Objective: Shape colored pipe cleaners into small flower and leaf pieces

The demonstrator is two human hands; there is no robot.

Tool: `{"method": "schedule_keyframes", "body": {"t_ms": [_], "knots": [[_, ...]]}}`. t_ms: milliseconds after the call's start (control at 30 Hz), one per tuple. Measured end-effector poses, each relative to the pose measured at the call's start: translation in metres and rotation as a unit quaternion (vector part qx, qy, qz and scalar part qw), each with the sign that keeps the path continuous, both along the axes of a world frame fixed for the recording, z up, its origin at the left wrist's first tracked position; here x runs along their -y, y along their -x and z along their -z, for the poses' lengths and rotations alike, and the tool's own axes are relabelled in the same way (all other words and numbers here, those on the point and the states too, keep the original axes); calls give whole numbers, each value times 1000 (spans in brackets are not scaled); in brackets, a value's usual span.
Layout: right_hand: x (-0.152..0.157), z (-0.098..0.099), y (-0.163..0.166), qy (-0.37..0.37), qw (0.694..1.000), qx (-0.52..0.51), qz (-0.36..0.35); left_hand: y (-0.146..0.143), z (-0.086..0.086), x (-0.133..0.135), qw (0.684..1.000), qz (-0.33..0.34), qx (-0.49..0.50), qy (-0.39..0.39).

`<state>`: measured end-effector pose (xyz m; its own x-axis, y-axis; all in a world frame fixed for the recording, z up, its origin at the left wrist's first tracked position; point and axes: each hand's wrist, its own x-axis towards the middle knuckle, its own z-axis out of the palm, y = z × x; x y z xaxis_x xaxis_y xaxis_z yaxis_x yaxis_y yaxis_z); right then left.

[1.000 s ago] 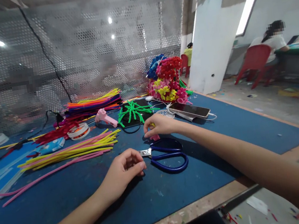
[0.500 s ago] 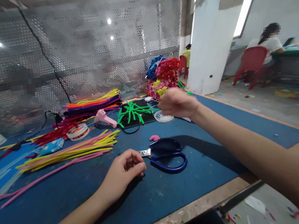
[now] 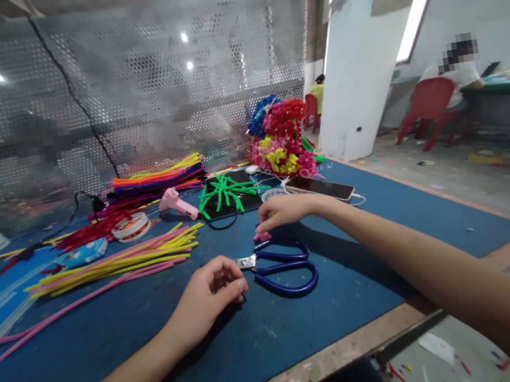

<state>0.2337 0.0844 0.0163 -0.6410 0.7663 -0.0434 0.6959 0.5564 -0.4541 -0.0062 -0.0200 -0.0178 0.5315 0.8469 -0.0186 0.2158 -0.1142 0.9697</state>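
My left hand (image 3: 215, 289) rests on the blue mat with its fingers curled in and thumb against them; whatever they hold is hidden. It lies over the blades of the scissors (image 3: 292, 279), whose dark blue handles point right. My right hand (image 3: 284, 210) reaches in from the right, fingers bent down and pressed together, the tips just above or touching a small pink fuzzy piece (image 3: 262, 237). What is between those fingertips I cannot make out. Behind this hand, a shallow white dish (image 3: 271, 194) is partly covered.
Yellow and pink pipe cleaners (image 3: 121, 260) lie left. Behind are a pink glue gun (image 3: 178, 204), a green pipe-cleaner piece (image 3: 226, 192), a phone (image 3: 320, 188) with a white cable, and a heap of fuzzy flowers (image 3: 282, 136). A person (image 3: 452, 72) sits at another table.
My right hand has come down and left from above the white dish to the pink piece, uncovering the phone. My left hand stays beside the scissors.
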Motion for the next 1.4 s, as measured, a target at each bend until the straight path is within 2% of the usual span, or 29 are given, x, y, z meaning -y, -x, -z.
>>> {"method": "schedule_keyframes", "body": {"t_ms": [133,233,300,400,467,567,633,833,967,1067,1233,1400], "knots": [[14,6,15,-45,993,107,13,0,-2,0,1000,-3,-1,7],[19,4,20,-50,991,127,-10,-1,-3,0,1000,-4,2,9],[18,5,20,-27,996,79,0,-1,-2,0,1000,-3,0,6],[9,10,16,1,991,-77,111,0,-1,-1,1000,-2,-3,1],[2,13,13,8,972,-160,173,0,-1,-1,1000,-4,-5,-2],[-6,14,10,25,946,-245,211,0,-1,0,1000,-7,-7,-3],[-9,11,10,63,918,-314,233,0,-2,0,1000,-6,-7,0],[-10,6,9,233,795,-484,283,0,-1,-1,1000,-2,-12,-2],[-14,9,3,328,722,-529,302,0,-1,-1,1000,0,-17,-3],[-16,11,-1,366,684,-547,315,0,-1,0,1000,0,-16,-1],[-15,13,-1,406,664,-541,319,0,-1,-1,1000,-2,-23,-1],[-9,14,5,367,683,-553,304,-1,-2,0,1000,-4,-23,2]]}}
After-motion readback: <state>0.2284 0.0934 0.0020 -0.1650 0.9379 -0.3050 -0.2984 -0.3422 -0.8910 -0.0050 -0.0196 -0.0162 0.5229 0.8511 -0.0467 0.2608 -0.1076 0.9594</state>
